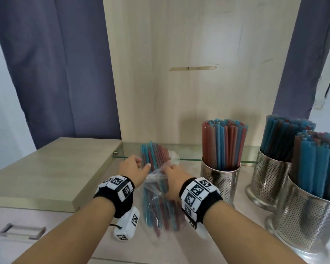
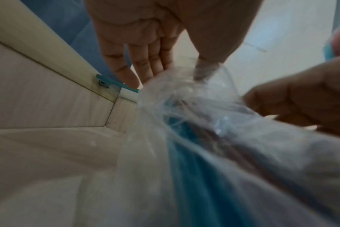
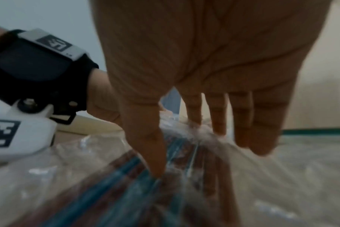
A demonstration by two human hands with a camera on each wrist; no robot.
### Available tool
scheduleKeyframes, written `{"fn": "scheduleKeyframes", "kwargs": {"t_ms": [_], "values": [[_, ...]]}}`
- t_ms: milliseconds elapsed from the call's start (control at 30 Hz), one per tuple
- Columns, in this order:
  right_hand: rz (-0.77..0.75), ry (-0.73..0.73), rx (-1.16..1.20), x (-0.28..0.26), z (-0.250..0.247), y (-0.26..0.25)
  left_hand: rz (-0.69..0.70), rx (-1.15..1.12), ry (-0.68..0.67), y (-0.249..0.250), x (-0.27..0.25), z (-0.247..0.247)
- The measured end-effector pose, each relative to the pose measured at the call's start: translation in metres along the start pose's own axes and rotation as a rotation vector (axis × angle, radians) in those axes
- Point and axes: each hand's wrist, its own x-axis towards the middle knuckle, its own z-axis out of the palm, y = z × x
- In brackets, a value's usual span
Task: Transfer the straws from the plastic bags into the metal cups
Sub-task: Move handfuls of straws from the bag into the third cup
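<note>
Both hands on plastic bag (image 1: 156,189) | right hand (image 1: 173,175) grip apparently pinches it | left hand (image 1: 132,168) loose

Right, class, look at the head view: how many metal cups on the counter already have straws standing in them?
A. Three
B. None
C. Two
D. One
A. Three perforated metal cups stand to the right of the hands, each packed with upright red and blue straws: the nearest to the bag, one behind it and a large one at the front right.
</note>
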Motion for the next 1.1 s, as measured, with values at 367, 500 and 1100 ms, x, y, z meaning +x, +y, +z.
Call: {"fn": "scheduleKeyframes", "kwargs": {"t_ms": [367,500,1100], "values": [[0.209,0.04,0.285,0.024,0.009,0.007,-0.049,0.087,-0.139,-0.002,0.029,0.007],[0.192,0.058,0.432,0.022,0.013,0.012,-0.091,0.01,-0.114,-0.002,0.039,0.015],[0.282,0.467,0.486,0.028,-0.021,-0.008,0.155,-0.292,-0.02,0.021,0.011,-0.001]]}}
